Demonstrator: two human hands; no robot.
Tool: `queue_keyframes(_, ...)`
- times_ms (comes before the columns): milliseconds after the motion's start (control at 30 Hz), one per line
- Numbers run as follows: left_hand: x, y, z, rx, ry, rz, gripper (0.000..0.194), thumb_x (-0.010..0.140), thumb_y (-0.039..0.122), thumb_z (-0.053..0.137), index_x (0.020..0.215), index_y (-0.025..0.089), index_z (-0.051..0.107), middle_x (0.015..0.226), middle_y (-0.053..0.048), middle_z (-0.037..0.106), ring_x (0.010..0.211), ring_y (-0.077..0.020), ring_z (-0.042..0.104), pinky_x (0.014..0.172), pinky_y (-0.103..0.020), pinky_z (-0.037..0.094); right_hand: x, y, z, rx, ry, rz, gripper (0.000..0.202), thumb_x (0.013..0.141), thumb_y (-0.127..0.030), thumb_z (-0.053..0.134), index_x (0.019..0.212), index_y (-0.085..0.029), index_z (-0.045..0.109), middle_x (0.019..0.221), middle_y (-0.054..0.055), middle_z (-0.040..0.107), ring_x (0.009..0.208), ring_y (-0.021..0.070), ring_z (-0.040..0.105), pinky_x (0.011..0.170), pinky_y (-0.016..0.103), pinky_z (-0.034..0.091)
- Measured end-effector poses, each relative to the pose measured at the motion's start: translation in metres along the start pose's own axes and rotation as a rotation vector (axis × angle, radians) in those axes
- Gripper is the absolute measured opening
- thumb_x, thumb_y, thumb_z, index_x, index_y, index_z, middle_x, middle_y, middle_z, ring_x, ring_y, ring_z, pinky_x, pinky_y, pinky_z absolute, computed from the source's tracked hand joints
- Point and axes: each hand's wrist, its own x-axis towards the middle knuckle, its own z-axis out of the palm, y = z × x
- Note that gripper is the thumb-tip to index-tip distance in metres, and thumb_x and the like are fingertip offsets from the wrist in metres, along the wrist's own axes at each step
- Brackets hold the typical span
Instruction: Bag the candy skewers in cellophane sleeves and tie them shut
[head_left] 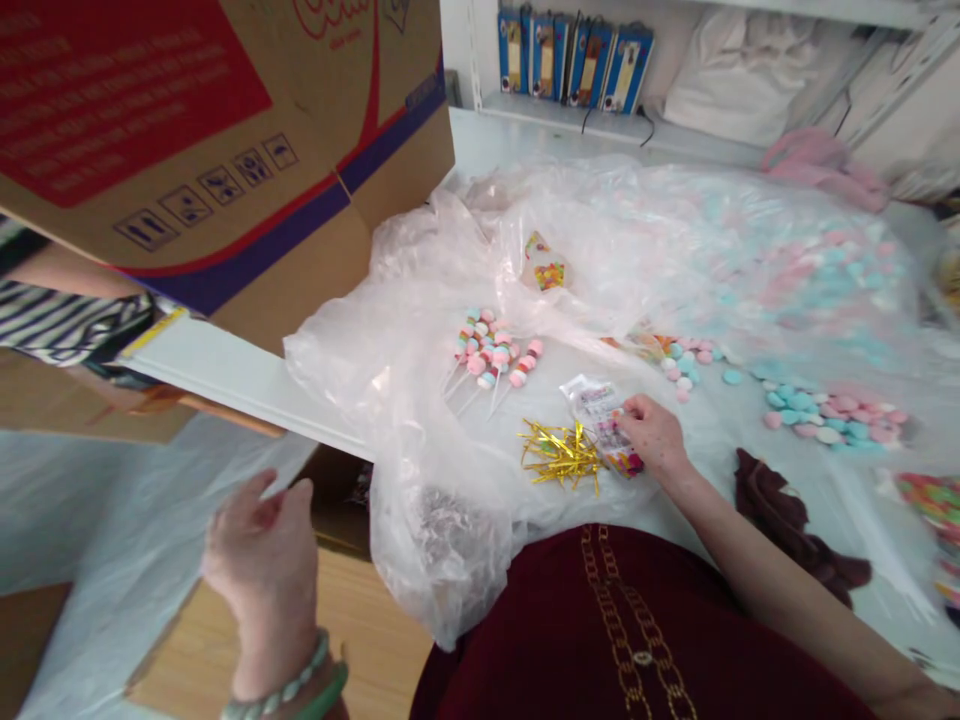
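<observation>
My right hand (654,437) pinches the edge of a small clear printed packet (598,408) over the table. Gold twist ties (561,455) lie in a loose pile just left of the packet. My left hand (262,550), with green bracelets at the wrist, is raised off the table's left edge; its fingers are curved and apart, with nothing between them. Several candy skewers (495,350) with pink, white and blue pieces rest on the plastic sheet behind the ties. Loose pink and blue candies (836,415) lie at the right.
A large cardboard box (300,200) stands at the back left, with a person's striped sleeve (67,320) beside it. Crumpled clear plastic (442,250) covers much of the table. A brown cloth (787,520) lies near my right forearm. Blue boxes (589,60) stand on the shelf.
</observation>
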Motion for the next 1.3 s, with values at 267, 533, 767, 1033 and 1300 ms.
queue_keyframes(267, -0.071, 0.147, 0.033, -0.56, -0.567, 0.201, 0.01, 0.079, 0.025, 0.064, 0.084, 0.02, 0.072, 0.086, -0.003, 0.068, 0.079, -0.0152, 0.06, 0.074, -0.027, 0.048, -0.002, -0.006, -0.025, 0.212, 0.207, -0.154, 0.026, 0.082, -0.036, 0.049, 0.082, -0.02, 0.07, 0.088, 0.006, 0.067, 0.087, 0.0216, 0.058, 0.078, 0.033, 0.04)
queue_keyframes(533, -0.111, 0.163, 0.105, -1.064, -1.305, -0.572, 0.03, 0.065, 0.036, 0.075, 0.083, 0.012, 0.069, 0.078, -0.006, 0.067, 0.069, -0.0142, 0.059, 0.063, -0.025, 0.046, -0.029, -0.089, -0.014, 0.694, -0.266, -0.209, 0.018, 0.078, -0.032, 0.056, 0.066, -0.019, 0.061, 0.064, -0.002, 0.056, 0.064, 0.0142, 0.05, 0.061, 0.025, 0.038)
queue_keyframes(767, -0.078, 0.122, 0.09, -0.993, -0.861, -0.725, 0.024, 0.066, 0.035, 0.073, 0.07, 0.012, 0.067, 0.068, -0.004, 0.066, 0.062, -0.0113, 0.058, 0.058, -0.022, 0.042, -0.002, -0.131, 0.033, 0.495, -0.355, -0.318, 0.023, 0.085, -0.031, 0.045, 0.067, -0.021, 0.054, 0.057, -0.004, 0.053, 0.055, 0.0122, 0.049, 0.057, 0.025, 0.033)
queue_keyframes(1033, -0.065, 0.105, 0.091, -1.07, -0.678, -0.704, 0.024, 0.069, 0.033, 0.07, 0.061, 0.014, 0.057, 0.056, 0.003, 0.052, 0.05, -0.0069, 0.044, 0.051, -0.02, 0.035, 0.024, -0.161, 0.083, 0.526, -0.349, -0.103, 0.013, 0.071, -0.027, 0.056, 0.062, -0.019, 0.052, 0.052, -0.003, 0.055, 0.044, 0.0107, 0.046, 0.049, 0.025, 0.032)
queue_keyframes(1300, -0.059, 0.099, 0.093, -1.111, -0.697, -0.681, 0.023, 0.073, 0.034, 0.067, 0.064, 0.014, 0.058, 0.064, 0.002, 0.053, 0.057, -0.007, 0.046, 0.055, -0.018, 0.039, -0.014, -0.093, 0.027, 0.75, -0.388, -0.104, 0.024, 0.078, -0.035, 0.055, 0.061, -0.018, 0.053, 0.05, -0.004, 0.048, 0.048, 0.0102, 0.042, 0.05, 0.024, 0.031)
